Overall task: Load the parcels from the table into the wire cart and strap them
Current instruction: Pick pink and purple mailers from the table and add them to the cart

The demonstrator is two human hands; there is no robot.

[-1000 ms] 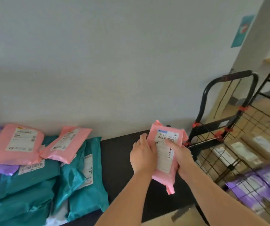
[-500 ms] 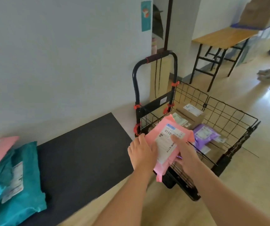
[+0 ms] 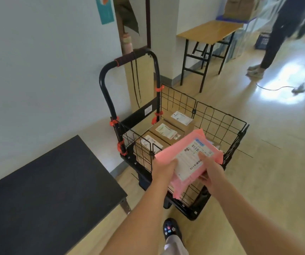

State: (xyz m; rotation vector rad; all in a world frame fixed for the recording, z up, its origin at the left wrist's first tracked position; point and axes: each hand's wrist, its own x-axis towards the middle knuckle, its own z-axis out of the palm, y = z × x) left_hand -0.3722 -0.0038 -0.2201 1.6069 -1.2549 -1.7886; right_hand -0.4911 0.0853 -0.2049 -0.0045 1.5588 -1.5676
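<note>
A pink parcel [image 3: 182,150] with a white barcode label hangs above the near half of the black wire cart [image 3: 219,118]. My left hand [image 3: 163,169] grips its left edge and my right hand [image 3: 211,170] grips its right side, thumb on the label. Inside the cart lie brown cardboard boxes [image 3: 168,130] with white labels along the far left side. The parcel hides the cart's middle. The black table [image 3: 43,184] is at lower left, and no parcels show on the part in view.
The cart's black handle [image 3: 127,60] with red clips rises against the wall. A wooden table [image 3: 210,32] stands behind the cart. Another person's legs [image 3: 271,52] and a cable [image 3: 280,88] are on the floor at upper right. My shoe [image 3: 171,230] is below the cart.
I have turned right from the table to the cart. Both hands carried the pink parcel from over the table edge to above the cart. The parcels on the table have left the view.
</note>
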